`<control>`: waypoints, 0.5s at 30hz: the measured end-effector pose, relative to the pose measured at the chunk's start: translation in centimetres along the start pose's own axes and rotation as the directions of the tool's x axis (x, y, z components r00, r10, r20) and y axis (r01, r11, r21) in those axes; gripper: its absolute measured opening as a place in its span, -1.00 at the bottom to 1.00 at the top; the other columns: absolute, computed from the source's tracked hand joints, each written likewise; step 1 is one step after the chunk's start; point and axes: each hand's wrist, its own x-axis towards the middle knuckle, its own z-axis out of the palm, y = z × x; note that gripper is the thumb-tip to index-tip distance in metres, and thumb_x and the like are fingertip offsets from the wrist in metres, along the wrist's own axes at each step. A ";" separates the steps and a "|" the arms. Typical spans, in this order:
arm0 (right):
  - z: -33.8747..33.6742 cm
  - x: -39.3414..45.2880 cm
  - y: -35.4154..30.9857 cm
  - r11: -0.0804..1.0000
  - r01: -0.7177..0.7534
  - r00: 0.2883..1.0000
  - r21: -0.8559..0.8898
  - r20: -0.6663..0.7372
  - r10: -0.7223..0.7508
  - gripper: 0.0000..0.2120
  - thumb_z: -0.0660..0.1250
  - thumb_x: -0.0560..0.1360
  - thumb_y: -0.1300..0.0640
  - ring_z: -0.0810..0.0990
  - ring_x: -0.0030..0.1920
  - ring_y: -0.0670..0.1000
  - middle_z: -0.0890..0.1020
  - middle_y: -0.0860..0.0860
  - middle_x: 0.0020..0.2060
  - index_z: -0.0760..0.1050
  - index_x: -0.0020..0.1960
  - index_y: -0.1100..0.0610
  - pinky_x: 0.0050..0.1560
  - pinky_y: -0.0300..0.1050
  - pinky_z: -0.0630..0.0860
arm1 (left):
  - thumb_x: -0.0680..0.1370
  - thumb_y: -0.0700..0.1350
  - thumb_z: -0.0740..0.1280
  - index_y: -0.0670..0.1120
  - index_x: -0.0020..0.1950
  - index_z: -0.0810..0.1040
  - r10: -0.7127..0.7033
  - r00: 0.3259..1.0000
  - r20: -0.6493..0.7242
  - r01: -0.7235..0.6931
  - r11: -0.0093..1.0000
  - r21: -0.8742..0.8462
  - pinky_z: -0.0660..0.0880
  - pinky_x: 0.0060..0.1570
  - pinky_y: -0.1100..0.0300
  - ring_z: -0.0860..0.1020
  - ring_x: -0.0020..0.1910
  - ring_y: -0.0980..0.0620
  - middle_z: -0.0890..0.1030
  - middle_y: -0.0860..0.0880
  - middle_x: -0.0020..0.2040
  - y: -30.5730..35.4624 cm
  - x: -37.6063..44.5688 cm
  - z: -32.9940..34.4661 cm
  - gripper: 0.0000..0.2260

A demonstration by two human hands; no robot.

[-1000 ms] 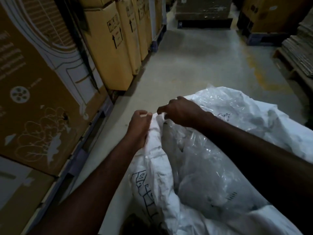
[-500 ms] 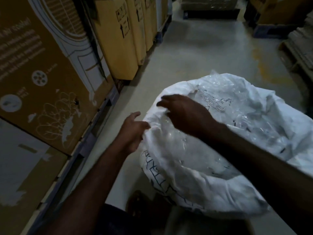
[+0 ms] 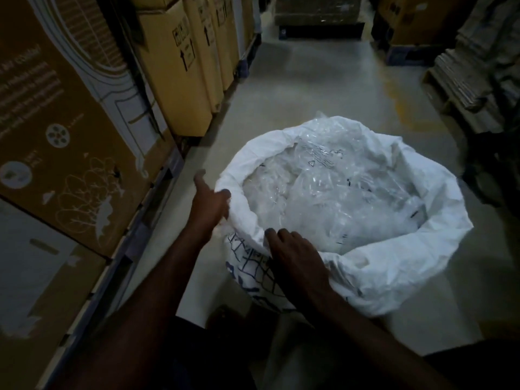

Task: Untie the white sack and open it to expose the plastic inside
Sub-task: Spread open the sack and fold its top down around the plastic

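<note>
With mouth spread wide, white sack [image 3: 399, 266] standing upright on concrete floor [image 3: 323, 88]; rim rolled outward and down all round. Clear crumpled plastic [image 3: 332, 192] exposed inside sack, filling the opening up to just below the rim. Dark blue printed lines visible on sack's outer wall, near side, below the rim.

Left hand [image 3: 209, 205] at left edge of sack rim: fingers curled over the rolled fabric and holding it, thumb sticking out away from sack. Right hand [image 3: 298, 263] on near edge of sack rim: palm down, fingers fairly straight and resting on the fabric, fingertips reaching to the inner lip just beside the plastic; nothing pinched so far as visible. Both forearms bare, reaching in from near side of sack.

Left of sack: row of tall brown cardboard boxes [image 3: 174, 66] with upward arrow marks, standing on a low platform; closest to the viewer, a large printed carton [image 3: 64, 153] with white line drawings. Far beyond sack: further stacked cartons on a dark pallet [image 3: 318, 29]. Right of sack: stack of flattened cardboard [image 3: 478, 74], in shadow, well apart from sack.
</note>
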 end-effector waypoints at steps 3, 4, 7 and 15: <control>0.3 -0.6 -0.3 0.998 0.020 0.999 0.068 -0.032 -0.018 -0.63 0.20 0.63 0.15 0.63 -0.03 0.20 0.49 0.08 0.11 0.34 0.43 0.06 -0.18 0.10 0.50 | 0.50 -0.15 0.48 0.30 0.68 0.19 0.485 0.840 0.243 -0.511 0.559 0.652 0.24 0.59 -0.19 0.15 0.68 -0.12 0.04 -0.01 0.75 -0.5 -3.8 -0.2 -0.15; 0.3 -0.8 -0.3 0.996 0.035 0.998 0.081 -0.053 -0.031 -0.61 0.20 0.63 0.15 0.65 -0.07 0.23 0.49 0.10 0.11 0.35 0.45 0.06 -0.23 0.09 0.48 | 0.47 -0.11 0.50 0.35 0.64 0.23 0.486 0.757 0.437 -0.616 0.311 0.723 0.10 0.61 -0.30 0.03 0.73 -0.13 0.00 0.08 0.76 -0.7 -5.1 -0.2 -0.16; 0.2 -1.4 -0.1 0.995 0.074 0.993 0.063 -0.096 -0.068 -0.51 0.21 0.65 0.15 0.65 -0.03 0.23 0.52 0.13 0.17 0.31 0.57 0.08 -0.23 0.07 0.45 | 0.46 -0.16 0.49 0.31 0.59 0.32 0.229 0.656 0.719 -0.744 0.037 0.667 0.07 0.61 -0.31 0.04 0.73 -0.03 0.17 0.23 0.70 -1.7 -7.7 -0.6 -0.22; -3.1 -6.6 5.0 0.967 0.103 0.991 -0.231 -0.065 -0.121 -0.07 0.55 0.27 -0.10 0.53 0.24 0.23 0.53 0.12 0.33 0.31 0.59 -0.06 0.24 0.29 0.45 | 0.39 -0.10 0.46 0.05 0.14 0.45 0.404 0.688 0.603 -0.691 0.109 0.715 0.53 -0.30 0.00 0.56 0.01 -0.12 0.55 0.06 -0.03 -4.1 -8.2 -2.7 -0.63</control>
